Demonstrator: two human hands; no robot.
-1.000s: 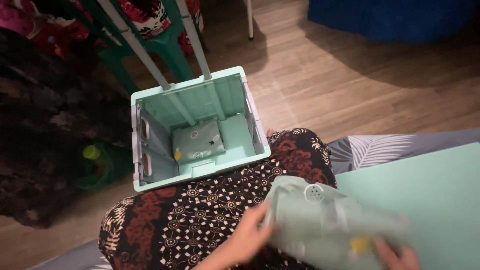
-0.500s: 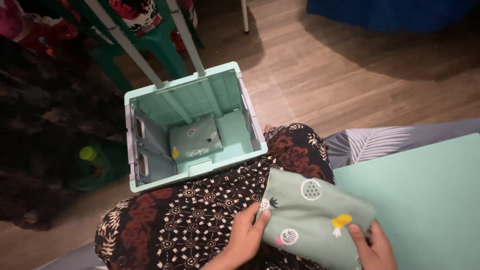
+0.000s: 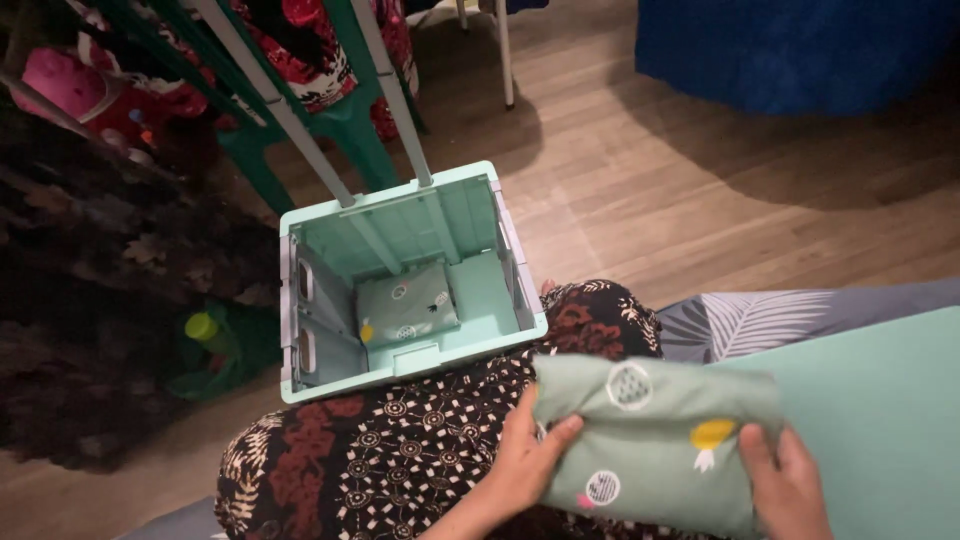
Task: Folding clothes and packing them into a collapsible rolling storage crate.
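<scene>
A folded sage-green cloth [image 3: 655, 440] printed with small round and yellow motifs rests over my lap. My left hand [image 3: 530, 458] grips its left edge, thumb on top. My right hand [image 3: 785, 485] holds its right end at the bottom of the view. A mint-green wheeled crate [image 3: 410, 275] with a long metal pull handle [image 3: 300, 110] stands open on the floor just beyond my knees. A second folded cloth of the same print [image 3: 405, 303] lies flat on the crate's bottom.
My legs in a dark patterned skirt [image 3: 400, 440] fill the lower middle. A mint-green board [image 3: 880, 420] lies to my right on a grey leaf-print sheet [image 3: 740, 320]. Green plastic chair legs [image 3: 350, 130], dark clutter and a green bottle [image 3: 205, 330] crowd the left. Wooden floor [image 3: 680, 170] stretches beyond.
Both hands have squared up the folded cloth and raised it slightly over my lap. The view has shifted, so the crate sits a little lower and further right.
</scene>
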